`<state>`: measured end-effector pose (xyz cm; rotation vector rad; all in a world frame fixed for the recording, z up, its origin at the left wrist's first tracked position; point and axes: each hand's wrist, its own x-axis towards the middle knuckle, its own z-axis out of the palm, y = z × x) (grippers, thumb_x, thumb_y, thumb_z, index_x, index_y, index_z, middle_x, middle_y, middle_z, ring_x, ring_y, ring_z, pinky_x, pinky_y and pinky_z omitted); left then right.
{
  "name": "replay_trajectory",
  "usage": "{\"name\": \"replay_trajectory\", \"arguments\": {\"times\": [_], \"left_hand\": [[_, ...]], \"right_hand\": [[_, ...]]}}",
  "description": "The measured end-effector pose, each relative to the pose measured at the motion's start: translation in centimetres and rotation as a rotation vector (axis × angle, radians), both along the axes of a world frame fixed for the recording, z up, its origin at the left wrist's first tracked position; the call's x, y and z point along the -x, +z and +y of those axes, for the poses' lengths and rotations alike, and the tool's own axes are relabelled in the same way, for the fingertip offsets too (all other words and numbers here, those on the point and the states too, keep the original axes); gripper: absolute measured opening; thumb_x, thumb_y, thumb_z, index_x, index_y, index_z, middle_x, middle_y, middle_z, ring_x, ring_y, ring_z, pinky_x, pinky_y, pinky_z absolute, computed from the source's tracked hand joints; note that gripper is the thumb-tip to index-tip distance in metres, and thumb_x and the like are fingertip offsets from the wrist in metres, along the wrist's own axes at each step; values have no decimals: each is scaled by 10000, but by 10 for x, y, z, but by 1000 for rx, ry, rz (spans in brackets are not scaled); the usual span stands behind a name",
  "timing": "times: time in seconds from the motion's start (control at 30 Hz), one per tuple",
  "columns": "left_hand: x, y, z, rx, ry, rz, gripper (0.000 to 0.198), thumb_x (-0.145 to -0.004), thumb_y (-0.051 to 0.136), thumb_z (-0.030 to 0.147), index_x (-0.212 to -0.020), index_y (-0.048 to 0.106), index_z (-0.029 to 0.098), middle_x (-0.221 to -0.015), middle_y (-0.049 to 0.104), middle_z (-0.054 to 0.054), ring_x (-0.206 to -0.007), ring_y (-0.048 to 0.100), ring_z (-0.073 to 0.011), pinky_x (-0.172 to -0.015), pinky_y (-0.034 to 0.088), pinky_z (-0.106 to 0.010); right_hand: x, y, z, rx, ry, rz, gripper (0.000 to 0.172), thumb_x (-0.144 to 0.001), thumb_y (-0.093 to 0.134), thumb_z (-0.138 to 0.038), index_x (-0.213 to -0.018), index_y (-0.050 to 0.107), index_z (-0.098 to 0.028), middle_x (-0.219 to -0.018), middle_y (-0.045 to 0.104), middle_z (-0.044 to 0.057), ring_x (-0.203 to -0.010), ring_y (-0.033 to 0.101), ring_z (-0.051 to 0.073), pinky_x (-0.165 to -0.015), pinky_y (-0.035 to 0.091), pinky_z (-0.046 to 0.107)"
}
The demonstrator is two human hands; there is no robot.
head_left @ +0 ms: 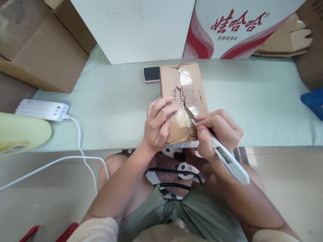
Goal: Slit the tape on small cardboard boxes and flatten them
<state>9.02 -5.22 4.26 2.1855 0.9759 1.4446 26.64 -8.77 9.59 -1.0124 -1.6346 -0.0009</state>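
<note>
Two hands on one small cardboard box (pixel 183 97) at the counter (pixel 252 101) edge: left hand (pixel 157 124) clamps it, right hand (pixel 217 132) closed round a box cutter (pixel 222 153), blade on the tape. A slip could nick those left fingers (pixel 164 109), they're really close.

The person wears olive-green shorts (pixel 176 211) with soft folds across the lap and short, pale beige sleeves (pixel 98 230) that end above the elbows; both forearms are bare, and neither wrist carries a watch or band
</note>
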Motion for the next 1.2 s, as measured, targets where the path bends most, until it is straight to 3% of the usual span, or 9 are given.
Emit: {"name": "replay_trajectory", "arguments": {"times": [0.33, 0.73, 1.2], "left_hand": [[2, 1, 0, 17, -8, 24, 460, -1062, 297, 516, -1276, 620, 269, -1454, 579, -106, -1364, 539, -310, -1187, 448, -536], [2, 1, 0, 7, 4, 32, 453, -1065, 291, 507, -1256, 616, 256, -1441, 585, -111, -1357, 544, -299, -1184, 458, -521], [2, 1, -1, 34, 0, 22, 458, -1053, 298, 519, -1266, 620, 273, -1458, 581, -105, -1367, 537, -317, -1184, 445, -533]], "right_hand": [[-2, 11, -6, 146, 10, -99, 174, -830, 614, -87, -752, 561, -234, -743, 648, -7, -628, 641, 139, -552, 514, 286], [-5, -3, -2, 8, 28, 3, 150, -838, 583, -119, -753, 562, -242, -704, 628, -15, -615, 632, 154, -530, 458, 317], [-5, 7, -2, 104, 36, -70, 176, -866, 604, -135, -749, 553, -256, -715, 654, -13, -602, 636, 159, -532, 501, 319]]}}
